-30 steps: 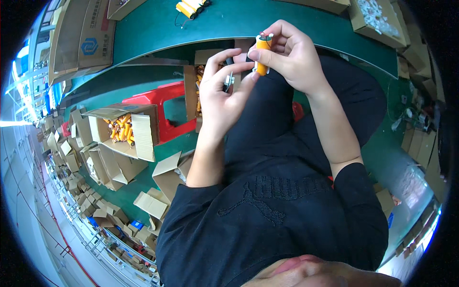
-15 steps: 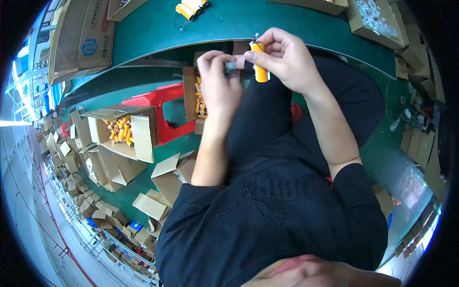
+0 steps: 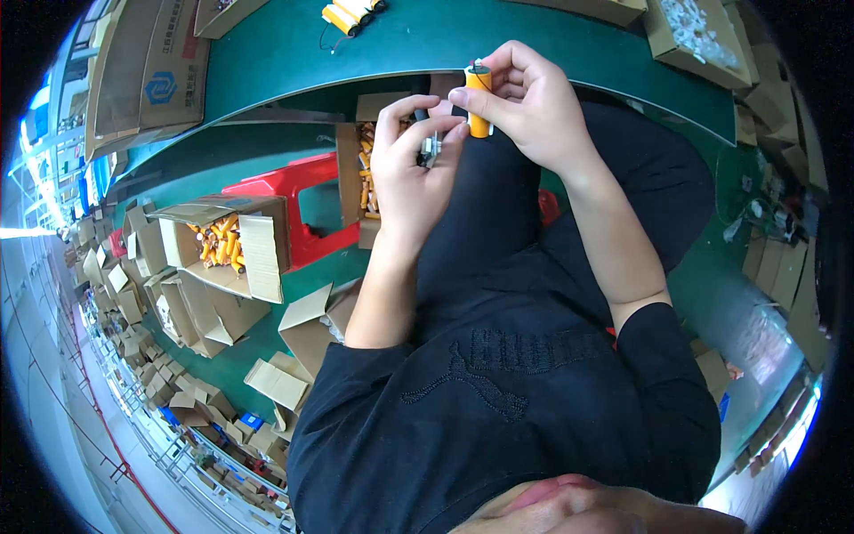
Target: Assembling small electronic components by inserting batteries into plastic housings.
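Note:
An orange-yellow cylindrical battery point(image 3: 479, 105) with thin wires at its upper end is pinched between the thumb and fingers of my right hand point(image 3: 543, 120). My left hand point(image 3: 405, 173) is closed round a small dark tool point(image 3: 429, 149) with a metal part, mostly hidden in the palm, so its exact kind does not show. The left thumb and fingertip come close to the battery's left side; whether they touch it I cannot tell. Both hands are above my lap, at the near edge of the green table point(image 3: 400, 44).
More orange batteries point(image 3: 351, 16) with wires lie on the table. A box of orange batteries point(image 3: 222, 245) stands left by a red stool point(image 3: 307, 209); another open box point(image 3: 349, 178) is below the table edge. A carton of white parts point(image 3: 694, 36) sits at the far right.
My left hand has turned and its fingertips have come nearer the battery, with the tool now in clearer view. The right hand has shifted the battery slightly upward.

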Demonstrator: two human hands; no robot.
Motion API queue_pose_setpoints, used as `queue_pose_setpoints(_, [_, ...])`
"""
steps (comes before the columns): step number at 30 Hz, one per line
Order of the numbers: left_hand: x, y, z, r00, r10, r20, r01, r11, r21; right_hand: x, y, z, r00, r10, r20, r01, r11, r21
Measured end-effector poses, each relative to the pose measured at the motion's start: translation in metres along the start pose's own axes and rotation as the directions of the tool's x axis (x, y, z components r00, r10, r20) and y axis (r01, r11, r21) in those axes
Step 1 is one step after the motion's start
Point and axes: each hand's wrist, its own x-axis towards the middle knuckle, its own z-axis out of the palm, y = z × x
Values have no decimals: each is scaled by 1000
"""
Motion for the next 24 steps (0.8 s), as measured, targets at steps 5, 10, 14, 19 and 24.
queue_pose_setpoints(5, [-2,-1,3,1000,3,-10,-3,999,35,-1,0,2,1000,4,6,-4,999,-41])
queue_pose_setpoints(10, [-1,3,0,999,27,39,-30,996,83,-3,-4,1,1000,9,16,-8,996,-88])
queue_pose_setpoints(14, [-1,7,4,999,-20,33,17,996,82,-4,-2,2,999,27,36,-22,993,-120])
queue_pose_setpoints(19, [3,2,5,1000,-1,24,-1,996,93,-1,7,2,997,-2,71,6,998,-57])
queue_pose_setpoints(24, [4,-21,-9,969,-245,22,245,970,-7,-2,5,1,988,61,141,-80,988,134])
